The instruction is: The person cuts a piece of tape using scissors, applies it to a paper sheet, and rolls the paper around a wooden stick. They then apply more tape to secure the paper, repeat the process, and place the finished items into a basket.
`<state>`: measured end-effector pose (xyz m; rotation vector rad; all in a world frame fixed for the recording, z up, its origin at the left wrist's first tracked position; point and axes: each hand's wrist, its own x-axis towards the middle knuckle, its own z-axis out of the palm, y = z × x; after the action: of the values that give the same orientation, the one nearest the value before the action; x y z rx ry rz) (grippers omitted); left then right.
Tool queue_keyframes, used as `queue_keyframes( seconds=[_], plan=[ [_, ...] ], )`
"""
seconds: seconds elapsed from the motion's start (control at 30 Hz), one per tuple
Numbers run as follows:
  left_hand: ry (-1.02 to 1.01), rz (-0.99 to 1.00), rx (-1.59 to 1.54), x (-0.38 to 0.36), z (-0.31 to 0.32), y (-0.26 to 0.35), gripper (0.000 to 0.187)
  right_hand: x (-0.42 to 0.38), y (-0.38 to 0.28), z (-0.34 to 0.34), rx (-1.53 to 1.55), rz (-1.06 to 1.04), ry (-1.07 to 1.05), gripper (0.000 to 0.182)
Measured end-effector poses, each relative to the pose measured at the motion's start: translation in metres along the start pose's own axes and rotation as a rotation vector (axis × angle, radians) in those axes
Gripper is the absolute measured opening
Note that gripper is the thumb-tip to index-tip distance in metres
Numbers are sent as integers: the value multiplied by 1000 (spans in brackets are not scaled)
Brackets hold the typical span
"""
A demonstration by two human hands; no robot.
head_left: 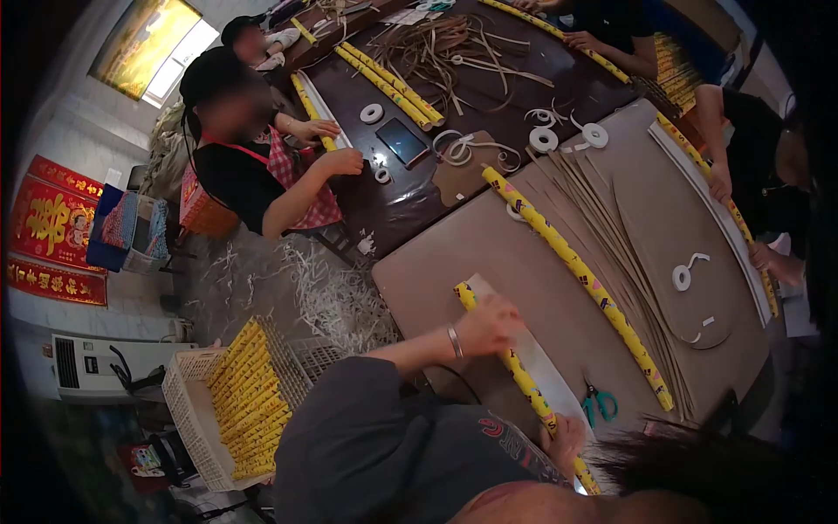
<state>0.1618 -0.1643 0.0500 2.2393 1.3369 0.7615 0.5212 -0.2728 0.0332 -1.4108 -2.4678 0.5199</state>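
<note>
A yellow patterned tube (522, 377) lies slantwise at the near table edge, along a white paper strip (552, 371). My left hand (489, 325), with a bracelet at its wrist, is closed over the tube's upper part, knuckles up. Lower down, my right hand (566, 439) is closed around the tube close to my chest; its forearm is hidden. Teal-handled scissors (600, 406) lie just right of the strip. A second yellow tube (580, 284) rests farther right, apart from both hands.
Thin brown strips (624, 279) and a white tape roll (681, 278) lie on the tabletop (436, 262). A phone (402, 141) is on the dark table. Co-workers handle tubes at left, back and right. A crate (194, 402) of yellow tubes stands left, near shredded paper (336, 293).
</note>
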Motion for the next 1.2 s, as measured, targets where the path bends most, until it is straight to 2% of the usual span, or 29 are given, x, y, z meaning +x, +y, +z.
queue_keyframes(
  seconds=[0.03, 0.07, 0.1, 0.13, 0.17, 0.2, 0.27, 0.3, 0.37, 0.4, 0.43, 0.47, 0.5, 0.53, 0.63, 0.7, 0.9, 0.93, 1.2],
  plan=[
    [242, -132, 193, 10, -21, -24, 46, 1, -1, -1, 9, 1, 5, 41],
    [413, -256, 251, 25, -49, -61, 51, 0, -2, -2, 19, 1, 6, 41],
    [670, -387, 13, 43, -88, -96, 58, -1, -3, -4, 19, 6, -2, 41],
    [879, -567, -412, 62, -140, -119, 65, 1, -5, -4, 23, 20, 0, 42],
    [1134, -464, -1184, 42, -184, -230, 60, 1, -7, -5, 26, 35, 6, 42],
    [1430, -832, -905, 80, -232, -149, 24, 0, -7, -5, 23, 38, 10, 42],
    [1526, -669, -741, 87, -264, -135, 24, 3, -5, -6, 37, 14, -18, 42],
    [1452, -404, -508, 86, -251, -145, 21, 5, -5, -5, 36, 13, -14, 42],
    [1073, -328, -48, 86, -197, -81, 19, 3, -6, -4, 44, 9, 11, 42],
    [811, -274, -32, 73, -160, -48, 19, 3, -5, -5, 42, 13, 11, 42],
    [657, -20, 84, 68, -124, -21, 15, 3, -4, -5, 51, 15, -14, 42],
    [286, -34, 82, 44, -87, 0, 19, 3, -4, -6, 60, 16, -41, 42],
    [143, 149, -50, 33, -46, 13, 19, 3, -4, -3, 55, 15, -40, 42],
    [-72, 175, -77, 16, -12, 23, 26, 2, -4, 3, 71, 7, -14, 41],
    [-177, 170, -151, -7, 40, 48, 34, 3, -8, 7, 83, -16, -3, 40],
    [-374, 170, -85, -15, 53, 55, 40, 3, -8, 3, 79, -27, -19, 40],
    [-282, 215, 30, -28, 75, 50, 37, 5, -18, -3, 53, 49, -80, 38],
    [-225, 237, 38, -28, 76, 48, 34, 6, -20, -5, 30, 43, -70, 39],
    [-213, 232, 33, -30, 80, 47, 29, 7, -26, -2, 57, 65, 38, 37]
  ],
)
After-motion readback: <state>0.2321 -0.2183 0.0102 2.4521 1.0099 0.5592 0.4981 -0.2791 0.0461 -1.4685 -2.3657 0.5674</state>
